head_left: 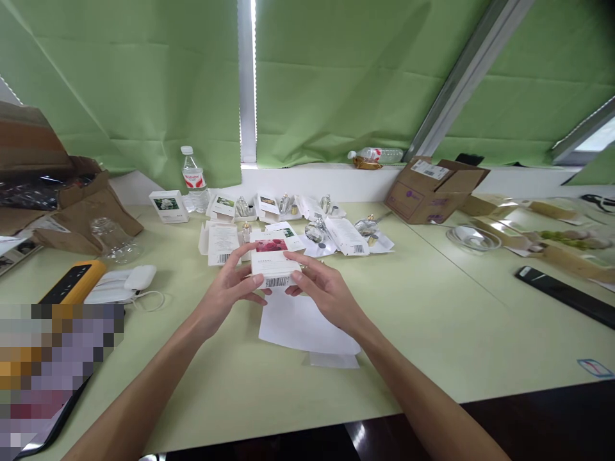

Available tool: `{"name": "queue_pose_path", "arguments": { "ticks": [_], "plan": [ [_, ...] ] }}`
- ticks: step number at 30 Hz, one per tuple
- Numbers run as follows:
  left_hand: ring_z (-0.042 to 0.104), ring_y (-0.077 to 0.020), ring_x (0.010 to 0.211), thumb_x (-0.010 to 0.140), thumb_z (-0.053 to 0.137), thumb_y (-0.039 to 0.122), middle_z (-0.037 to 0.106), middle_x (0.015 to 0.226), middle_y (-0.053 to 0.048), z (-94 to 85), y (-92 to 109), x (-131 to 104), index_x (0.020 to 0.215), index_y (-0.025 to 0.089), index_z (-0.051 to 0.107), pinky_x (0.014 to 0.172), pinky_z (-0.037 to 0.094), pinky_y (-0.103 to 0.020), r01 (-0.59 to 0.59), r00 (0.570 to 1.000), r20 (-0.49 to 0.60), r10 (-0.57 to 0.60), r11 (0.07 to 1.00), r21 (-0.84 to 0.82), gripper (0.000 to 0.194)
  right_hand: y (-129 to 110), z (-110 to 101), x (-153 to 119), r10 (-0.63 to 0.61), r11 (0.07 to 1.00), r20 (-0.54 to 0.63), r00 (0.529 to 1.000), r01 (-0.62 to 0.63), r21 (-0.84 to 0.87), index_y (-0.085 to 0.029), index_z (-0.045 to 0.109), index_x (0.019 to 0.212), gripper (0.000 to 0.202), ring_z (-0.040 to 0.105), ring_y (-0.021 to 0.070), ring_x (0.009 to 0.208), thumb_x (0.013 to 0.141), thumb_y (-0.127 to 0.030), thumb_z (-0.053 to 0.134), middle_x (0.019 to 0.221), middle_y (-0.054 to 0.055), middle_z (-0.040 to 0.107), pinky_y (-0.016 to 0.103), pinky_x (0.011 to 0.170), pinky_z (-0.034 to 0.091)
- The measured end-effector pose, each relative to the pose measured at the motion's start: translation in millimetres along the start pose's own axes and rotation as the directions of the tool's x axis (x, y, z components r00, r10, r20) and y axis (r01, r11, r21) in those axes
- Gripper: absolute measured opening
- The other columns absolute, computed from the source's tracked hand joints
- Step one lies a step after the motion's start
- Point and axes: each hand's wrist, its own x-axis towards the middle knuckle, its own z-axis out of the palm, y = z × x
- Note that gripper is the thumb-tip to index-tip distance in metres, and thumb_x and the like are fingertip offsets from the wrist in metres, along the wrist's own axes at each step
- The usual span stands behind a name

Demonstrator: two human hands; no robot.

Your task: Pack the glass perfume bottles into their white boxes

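Observation:
Between my two hands is a small white carton [275, 264] with a pink flower picture on top and a barcode on its near side. My left hand [235, 278] grips its left edge, thumb at the front corner. On the opposite side my right hand [319, 282] closes round the right edge. Below the carton a white paper sheet [302, 323] lies on the table. Just behind are opened white boxes [221, 243] and several small glass bottles, one of them a clear bottle [315, 232] beside a small cap.
A water bottle [195, 179] stands by a closed white box [168, 207] at the back. Left are a torn brown bag [91, 205], a clear jar [113, 240] and a white charger [140, 278]. Right are a cardboard box [423, 195], coiled cable [473, 238] and a black bar [567, 294].

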Motion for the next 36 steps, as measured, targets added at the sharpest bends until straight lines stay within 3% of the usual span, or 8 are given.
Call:
{"name": "queue_pose_path", "arguments": {
  "ticks": [26,36],
  "plan": [
    [0.066,-0.0216,0.084,0.088,0.06,0.04,0.067,0.108,-0.007,-1.0,-4.2,1.3,0.141,0.033,0.036,0.079,0.056,-0.041,-0.019,1.0,-0.019,0.019,1.0,0.009,0.059,1.0,0.1,-0.6,-0.013,1.0,0.005,1.0,0.013,0.018,-0.028,0.055,0.133,0.043,0.065,0.0198,0.089,0.092,-0.043,0.055,0.095,0.004,0.071,0.043,0.084,0.056],
    [0.066,-0.0207,0.082,0.088,0.06,0.041,0.069,0.103,-0.006,-1.8,-3.4,2.3,0.139,0.032,0.037,0.078,0.056,-0.041,-0.021,0.999,-0.043,0.023,0.999,0.042,0.057,4.4,0.0,1.9,0.0,1.0,-0.009,1.0,0.0,-0.014,-0.028,0.057,0.132,0.043,0.067,0.0175,0.079,0.092,-0.044,0.055,0.09,0.002,0.072,0.041,0.081,0.057]
  ]
}}
